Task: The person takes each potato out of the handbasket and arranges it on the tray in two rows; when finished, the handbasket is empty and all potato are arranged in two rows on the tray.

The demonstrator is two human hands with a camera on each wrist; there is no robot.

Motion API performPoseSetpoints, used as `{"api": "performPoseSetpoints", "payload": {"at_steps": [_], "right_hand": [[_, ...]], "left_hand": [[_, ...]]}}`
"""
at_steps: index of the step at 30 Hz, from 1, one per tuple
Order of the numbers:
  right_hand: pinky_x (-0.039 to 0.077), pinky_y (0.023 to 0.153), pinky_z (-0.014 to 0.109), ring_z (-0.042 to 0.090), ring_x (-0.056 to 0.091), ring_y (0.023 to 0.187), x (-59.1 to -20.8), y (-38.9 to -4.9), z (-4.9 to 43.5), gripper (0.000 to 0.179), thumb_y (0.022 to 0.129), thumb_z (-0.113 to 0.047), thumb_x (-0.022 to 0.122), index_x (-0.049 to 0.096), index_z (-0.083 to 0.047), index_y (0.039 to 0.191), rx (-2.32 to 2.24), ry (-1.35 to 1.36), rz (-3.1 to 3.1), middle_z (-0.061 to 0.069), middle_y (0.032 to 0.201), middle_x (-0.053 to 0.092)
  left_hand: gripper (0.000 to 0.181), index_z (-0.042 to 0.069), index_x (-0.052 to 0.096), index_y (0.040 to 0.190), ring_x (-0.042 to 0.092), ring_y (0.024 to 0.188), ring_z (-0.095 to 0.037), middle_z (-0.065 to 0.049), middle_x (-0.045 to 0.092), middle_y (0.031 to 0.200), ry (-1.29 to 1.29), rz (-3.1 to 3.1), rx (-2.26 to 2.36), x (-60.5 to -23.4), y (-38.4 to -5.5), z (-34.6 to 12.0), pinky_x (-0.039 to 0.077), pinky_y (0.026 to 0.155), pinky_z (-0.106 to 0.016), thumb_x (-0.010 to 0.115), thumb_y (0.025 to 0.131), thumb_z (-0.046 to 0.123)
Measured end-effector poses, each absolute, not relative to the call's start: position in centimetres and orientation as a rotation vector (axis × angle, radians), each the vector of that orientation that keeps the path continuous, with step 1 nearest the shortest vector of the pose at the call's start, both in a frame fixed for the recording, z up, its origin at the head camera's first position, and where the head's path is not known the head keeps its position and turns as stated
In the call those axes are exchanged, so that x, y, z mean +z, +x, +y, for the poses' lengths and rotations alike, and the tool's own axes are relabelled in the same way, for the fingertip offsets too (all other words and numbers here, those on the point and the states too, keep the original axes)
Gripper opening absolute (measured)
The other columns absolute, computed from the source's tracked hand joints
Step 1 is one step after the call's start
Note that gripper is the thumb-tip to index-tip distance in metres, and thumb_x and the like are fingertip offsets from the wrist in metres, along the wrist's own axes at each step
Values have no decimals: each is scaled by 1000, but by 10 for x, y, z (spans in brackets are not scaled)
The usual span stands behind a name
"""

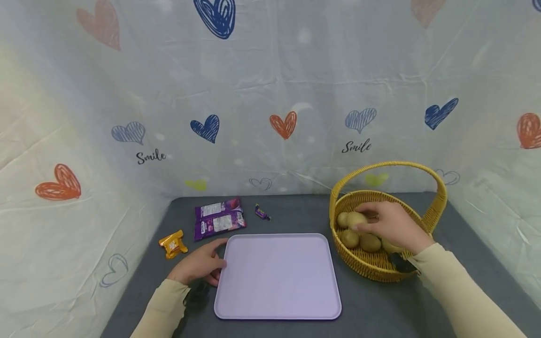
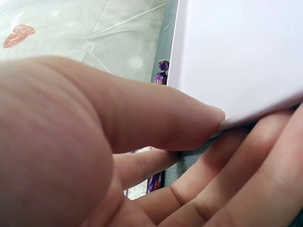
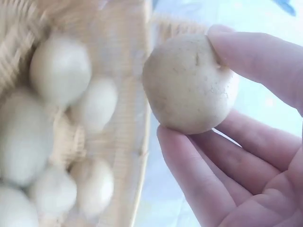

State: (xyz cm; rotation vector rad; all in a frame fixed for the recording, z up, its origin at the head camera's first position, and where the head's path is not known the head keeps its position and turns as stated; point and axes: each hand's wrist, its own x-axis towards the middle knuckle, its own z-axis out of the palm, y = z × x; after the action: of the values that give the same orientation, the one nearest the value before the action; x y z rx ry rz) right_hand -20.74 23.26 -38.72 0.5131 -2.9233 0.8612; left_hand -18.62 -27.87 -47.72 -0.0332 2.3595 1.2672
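A round, pale potato (image 3: pixel 189 85) is pinched between the thumb and fingers of my right hand (image 1: pixel 390 225). In the head view that hand is over the yellow wicker basket (image 1: pixel 359 270), where several more potatoes (image 1: pixel 370 243) lie. My left hand (image 1: pixel 200 263) grips the left edge of a lilac rectangular tray (image 1: pixel 276 277). The left wrist view shows the thumb (image 2: pixel 189 120) on the tray's rim and the other fingers curled along its side and underneath. The tray lies flat on the dark grey table with nothing on it.
Left of the tray are an orange-wrapped snack (image 1: pixel 173 244) and purple snack packets (image 1: pixel 220 218). A small purple wrapped candy (image 1: pixel 262 212) lies behind the tray. The basket's tall handle (image 1: pixel 389 164) arches over it. A white sheet with hearts (image 1: pixel 283 124) hangs behind the table (image 1: pixel 359 305).
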Motion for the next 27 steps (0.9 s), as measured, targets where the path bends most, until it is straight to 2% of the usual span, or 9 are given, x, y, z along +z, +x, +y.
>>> {"api": "performPoseSetpoints", "payload": {"at_steps": [7, 11, 20, 27], "right_hand": [[69, 83, 33, 28, 81, 106, -392, -183, 195, 49, 91, -39, 88, 76, -14, 131, 1141, 466, -2842, 11, 128, 75], [68, 83, 28, 27, 81, 107, -403, -176, 168, 48, 88, -36, 90, 76, -15, 129, 1274, 476, -2809, 11, 130, 75], [67, 86, 25, 23, 78, 109, -441, -191, 84, 41, 85, -30, 93, 78, -19, 121, 1442, 581, -2781, 2, 119, 79], [68, 86, 28, 25, 79, 105, -466, -207, 21, 40, 83, -23, 95, 79, -14, 118, 1563, 648, -2727, 5, 114, 81]], "left_hand": [[78, 13, 39, 167, 68, 65, -26, -17, 64, 88, -50, 2367, 1277, -474, -184, -283, 68, 60, -43, 75, 98, 12], [77, 14, 40, 166, 68, 65, -26, -17, 64, 88, -55, 2369, 1278, -474, -183, -285, 68, 60, -43, 75, 97, 11], [77, 16, 40, 166, 69, 63, -24, -16, 66, 85, -39, 2358, 1281, -474, -185, -287, 68, 60, -42, 75, 98, 13], [76, 14, 41, 165, 68, 62, -23, -16, 66, 84, -8, 2343, 1319, -476, -185, -284, 68, 59, -43, 74, 98, 11]]}}
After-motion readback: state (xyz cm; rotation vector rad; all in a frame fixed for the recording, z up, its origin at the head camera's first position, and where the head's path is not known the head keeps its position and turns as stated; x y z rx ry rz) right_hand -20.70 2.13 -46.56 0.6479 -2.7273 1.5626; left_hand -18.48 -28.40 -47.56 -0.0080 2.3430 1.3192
